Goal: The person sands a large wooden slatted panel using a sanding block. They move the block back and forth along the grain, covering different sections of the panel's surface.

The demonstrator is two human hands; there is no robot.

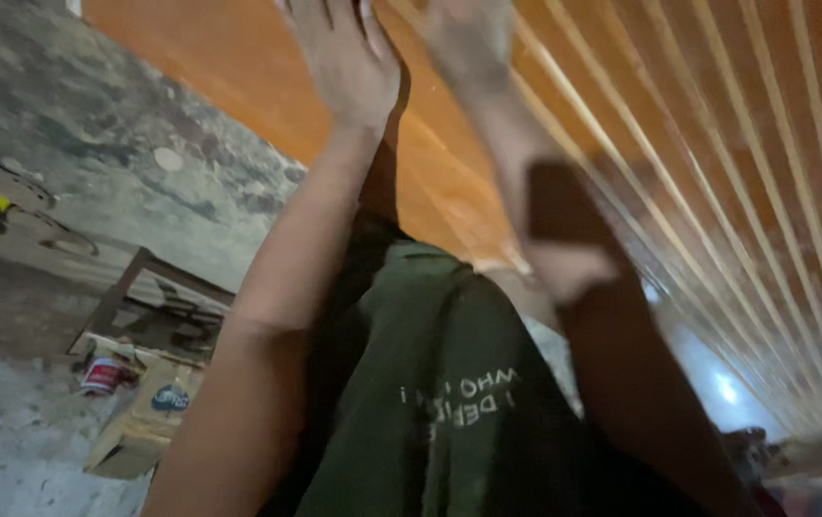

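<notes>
Nearest the lens: dark green cloth shirt (449,402) with pale lettering, filling the lower middle of the view below the two raised forearms.
Left hand: left hand (346,59), raised against the orange wooden panel (238,57); its back faces the camera, fingers spread and fairly straight, tips cut off by the top edge. It appears pressed flat on the panel, as if steadying it, with nothing gripped that shows.
Right hand: right hand (471,38), badly blurred and partly cut off at the top edge; it lies at or just beside the same panel, but I cannot tell how far its fingers are open or whether it grips anything.
Panel: smooth, orange-brown, slanting across the upper view; both hands meet it near the top middle.
Slatted surface: pale thin wooden slats (717,153) run in parallel lines over orange-brown board, to the right of the hands.
Wall: rough grey stained wall (114,134), left of the panel.
Floor clutter: dark wooden frame (157,287) leaning at lower left, with a red and white can (101,375) and a brown cardboard box (147,421) near it, well apart from the hands.
</notes>
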